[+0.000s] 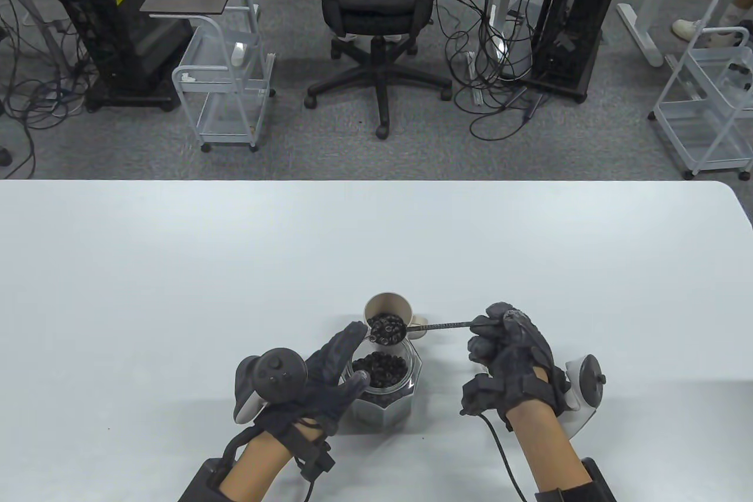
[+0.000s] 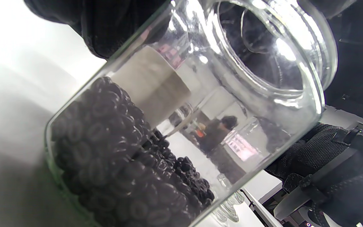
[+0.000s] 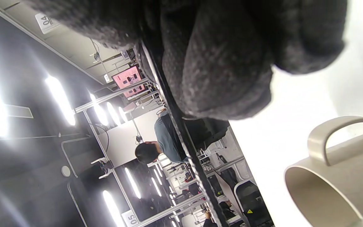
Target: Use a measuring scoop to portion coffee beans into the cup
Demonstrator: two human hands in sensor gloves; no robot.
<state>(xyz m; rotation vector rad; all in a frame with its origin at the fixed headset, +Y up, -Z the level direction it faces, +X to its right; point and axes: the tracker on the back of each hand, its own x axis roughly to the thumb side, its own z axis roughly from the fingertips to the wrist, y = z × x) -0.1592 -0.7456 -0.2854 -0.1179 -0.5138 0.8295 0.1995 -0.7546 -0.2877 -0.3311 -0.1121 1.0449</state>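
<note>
coffee beans [image 1: 385,330] fill the bowl of the measuring scoop [image 1: 412,327], which we hold level above the near rim of the cup [image 1: 387,306], between it and the glass jar [image 1: 385,384] just in front; more beans lie in the jar; our right hand [image 1: 509,358] pinches the end of the scoop's thin handle with curled fingers; our left hand [image 1: 320,375] curls around the jar's left side and steadies it on the table [image 1: 176,266]; the step in hand looks like the tip into the cup; we do it well by carrying the bowl a little further over the opening, then rolling the wrist slowly so the heaped beans slide inside and none bounce off the rim; the left fingertips sit close beside the scoop bowl and could nudge it; beyond the table stand an office chair [image 1: 376,7], wire carts and computer towers, all well apart.
</note>
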